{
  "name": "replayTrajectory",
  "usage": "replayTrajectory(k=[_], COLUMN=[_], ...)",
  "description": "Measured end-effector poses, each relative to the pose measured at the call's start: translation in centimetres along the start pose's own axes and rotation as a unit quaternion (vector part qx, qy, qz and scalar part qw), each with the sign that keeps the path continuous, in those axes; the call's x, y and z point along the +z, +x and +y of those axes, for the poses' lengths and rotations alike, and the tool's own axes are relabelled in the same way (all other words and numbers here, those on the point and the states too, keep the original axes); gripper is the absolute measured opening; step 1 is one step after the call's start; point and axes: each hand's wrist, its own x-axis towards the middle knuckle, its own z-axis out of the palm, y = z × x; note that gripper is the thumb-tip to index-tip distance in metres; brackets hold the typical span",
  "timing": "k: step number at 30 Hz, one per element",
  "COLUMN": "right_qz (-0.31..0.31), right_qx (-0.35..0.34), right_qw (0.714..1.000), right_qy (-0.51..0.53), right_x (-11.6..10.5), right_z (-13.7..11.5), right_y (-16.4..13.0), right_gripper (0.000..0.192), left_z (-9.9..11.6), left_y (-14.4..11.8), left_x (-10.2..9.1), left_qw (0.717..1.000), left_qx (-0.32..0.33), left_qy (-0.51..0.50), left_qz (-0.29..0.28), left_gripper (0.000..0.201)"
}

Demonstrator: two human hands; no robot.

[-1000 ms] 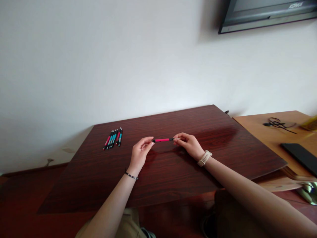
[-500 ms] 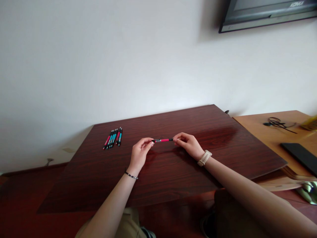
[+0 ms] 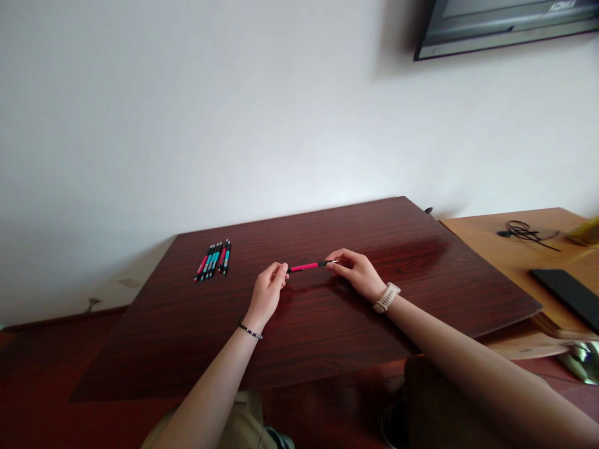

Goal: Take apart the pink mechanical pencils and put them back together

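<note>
I hold a pink pen [image 3: 306,267] with black ends between both hands, just above the dark red wooden board [image 3: 327,324]. My left hand [image 3: 267,292] pinches its left end, fingers curled. My right hand [image 3: 355,272], with a pale watch on the wrist, pinches the right end at the tip. The pen slopes slightly down to the left.
A row of several pens [image 3: 214,260], pink and teal with black ends, lies at the board's far left. To the right stands a light wooden table [image 3: 496,240] with a black cable [image 3: 524,232] and a dark flat device [image 3: 568,294]. A screen [image 3: 505,25] hangs on the white wall.
My left hand has dropped a little and curled tighter on the pen's left end, so the pen now tilts down to the left. The right hand has barely moved.
</note>
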Motion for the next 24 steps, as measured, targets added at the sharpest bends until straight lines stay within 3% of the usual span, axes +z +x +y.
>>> replayTrajectory(k=[5, 9, 15, 20, 24], right_qz=[0.007, 0.018, 0.014, 0.006, 0.02], right_qx=[-0.003, -0.003, -0.001, -0.003, 0.003], right_qw=[1.0, 1.0, 1.0, 1.0, 1.0], right_qy=[-0.013, -0.02, -0.018, -0.024, -0.02], right_x=[0.0, -0.2, -0.1, -0.1, -0.2], right_z=[-0.1, 0.0, -0.1, -0.1, 0.1], right_y=[0.0, 0.0, 0.0, 0.0, 0.1], right_gripper=[0.031, 0.03, 0.033, 0.032, 0.033], left_z=[0.0, 0.4, 0.9, 0.9, 0.6], left_y=[0.0, -0.1, 0.1, 0.0, 0.0], left_x=[0.1, 0.1, 0.0, -0.1, -0.1], left_qw=[1.0, 0.999, 1.0, 0.999, 1.0], left_qx=[-0.007, 0.011, 0.026, -0.01, -0.002], left_qy=[-0.014, -0.049, -0.005, 0.031, -0.008], left_qz=[0.004, -0.019, -0.004, -0.007, 0.015], left_gripper=[0.046, 0.03, 0.027, 0.057, 0.058])
